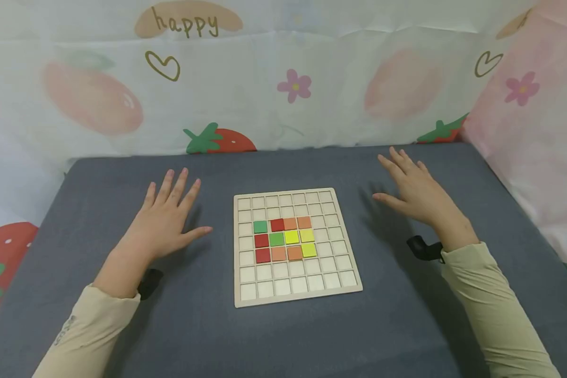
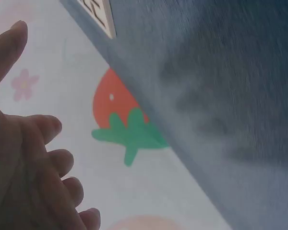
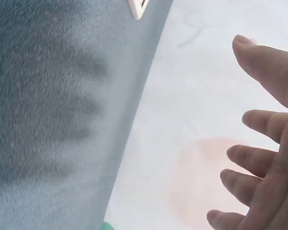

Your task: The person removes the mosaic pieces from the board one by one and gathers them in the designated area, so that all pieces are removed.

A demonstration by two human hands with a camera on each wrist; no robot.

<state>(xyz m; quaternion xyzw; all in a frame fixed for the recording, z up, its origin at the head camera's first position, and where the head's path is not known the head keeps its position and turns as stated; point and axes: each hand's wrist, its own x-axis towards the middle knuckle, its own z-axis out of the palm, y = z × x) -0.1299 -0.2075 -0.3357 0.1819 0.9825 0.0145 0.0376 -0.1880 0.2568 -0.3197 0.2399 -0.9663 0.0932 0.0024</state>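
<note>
**Raised and spread, to either side**

Nearest, pale beige fabric sleeves (image 1: 501, 310). Just past the cuffs, above the dark grey cloth-covered table (image 1: 193, 336), the bare left hand (image 1: 163, 226) and bare right hand (image 1: 413, 191), each with fingers and thumb spread apart. Between them, lying flat on the table, a square pale wooden grid board (image 1: 295, 269), with twelve small square green, red, orange and yellow tiles (image 1: 291, 237) in three rows of four. Beyond, a white fabric backdrop (image 1: 245, 105) printed with strawberries, flowers and hearts.

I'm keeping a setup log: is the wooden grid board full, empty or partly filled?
Partly filled: coloured tiles cover a central block of the wooden grid board, while its outermost cells are all bare.
</note>
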